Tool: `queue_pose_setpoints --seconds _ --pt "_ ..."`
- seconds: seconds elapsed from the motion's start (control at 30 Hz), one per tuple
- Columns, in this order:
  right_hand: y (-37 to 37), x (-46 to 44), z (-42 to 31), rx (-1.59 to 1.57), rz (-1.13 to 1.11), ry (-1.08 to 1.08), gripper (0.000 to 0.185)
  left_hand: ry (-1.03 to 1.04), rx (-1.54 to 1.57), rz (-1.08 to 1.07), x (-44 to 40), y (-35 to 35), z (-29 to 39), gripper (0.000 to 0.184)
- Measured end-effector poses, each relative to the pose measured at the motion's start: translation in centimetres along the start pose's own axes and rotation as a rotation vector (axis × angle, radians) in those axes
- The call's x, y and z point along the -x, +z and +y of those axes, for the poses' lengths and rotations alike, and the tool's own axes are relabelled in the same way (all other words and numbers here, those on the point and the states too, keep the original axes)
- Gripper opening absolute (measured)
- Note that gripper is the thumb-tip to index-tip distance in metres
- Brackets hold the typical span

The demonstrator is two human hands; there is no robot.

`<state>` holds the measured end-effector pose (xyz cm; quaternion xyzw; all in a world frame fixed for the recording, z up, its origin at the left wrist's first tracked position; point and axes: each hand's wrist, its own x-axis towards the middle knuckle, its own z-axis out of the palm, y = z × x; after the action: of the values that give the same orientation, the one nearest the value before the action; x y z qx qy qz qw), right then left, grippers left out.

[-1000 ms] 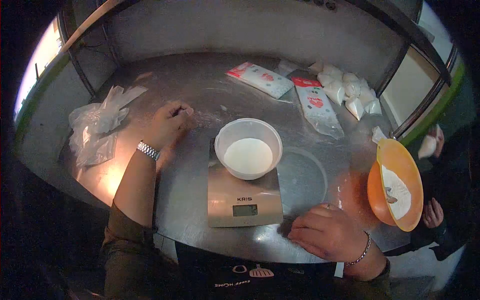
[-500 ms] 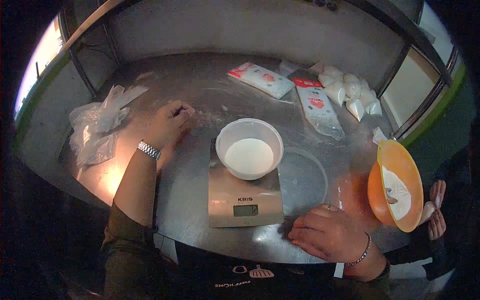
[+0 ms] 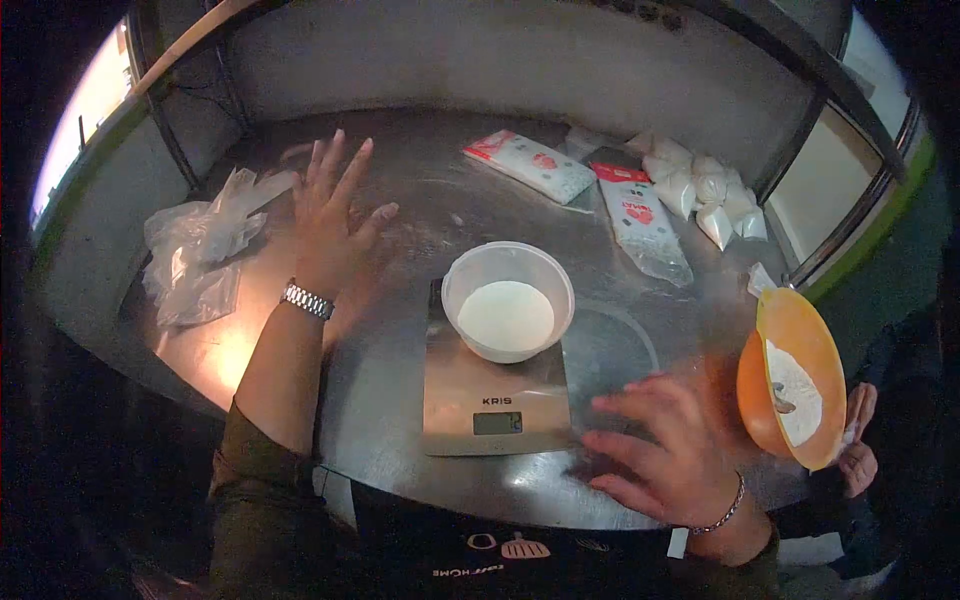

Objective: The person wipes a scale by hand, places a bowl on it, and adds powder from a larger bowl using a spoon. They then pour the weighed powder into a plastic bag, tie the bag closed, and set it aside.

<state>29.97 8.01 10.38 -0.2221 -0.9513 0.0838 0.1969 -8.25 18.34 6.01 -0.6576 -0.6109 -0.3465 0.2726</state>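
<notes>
A white plastic tub (image 3: 452, 283) with white powder in it stands on a KRIS digital kitchen scale (image 3: 495, 390), in front of me. The display shows digits I cannot read surely. My left hand (image 3: 335, 235), fingers spread and holding nothing, is over the metal table left of the tub, near crumpled clear plastic bags (image 3: 205, 250). My right hand (image 3: 660, 450), a little blurred, is just right of the scale. Its fingers are apart and nothing is in them. An orange bowl (image 3: 757, 390) of white powder, with part of a scoop or spoon showing, leans at the right.
Two red-and-white packs of plastic bags (image 3: 535, 165) lie at the back. Several tied bags of white powder (image 3: 705, 190) are piled behind them at the right. Another person's hands (image 3: 857, 455) are beside the bowl. A metal frame and wall edge the table (image 3: 400, 150).
My left hand has opened from a curl and reached farther forward. The fingers of my right hand have spread and lifted. The other person's hands have shifted slightly at the bowl.
</notes>
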Motion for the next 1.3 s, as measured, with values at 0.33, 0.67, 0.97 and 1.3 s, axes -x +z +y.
queue_pose_setpoints --seconds 0.33,0.67,0.97,1.3 --pt "0.2 0.7 -0.1 0.112 0.061 0.128 0.088 0.154 -0.202 0.185 0.1 -0.8 1.0 0.077" --pt "0.1 0.6 0.1 0.111 -0.007 0.137 0.096 0.182 -0.116 0.212 0.3 -0.6 0.9 0.076" --pt "0.8 -0.3 0.8 0.067 -0.032 0.121 0.092 0.068 -0.098 0.133 0.1 -1.0 2.3 0.07" --pt "5.7 -5.4 -4.5 -0.681 -0.127 0.121 0.099 0.352 0.114 0.647 -1.2 -7.9 9.6 0.07"
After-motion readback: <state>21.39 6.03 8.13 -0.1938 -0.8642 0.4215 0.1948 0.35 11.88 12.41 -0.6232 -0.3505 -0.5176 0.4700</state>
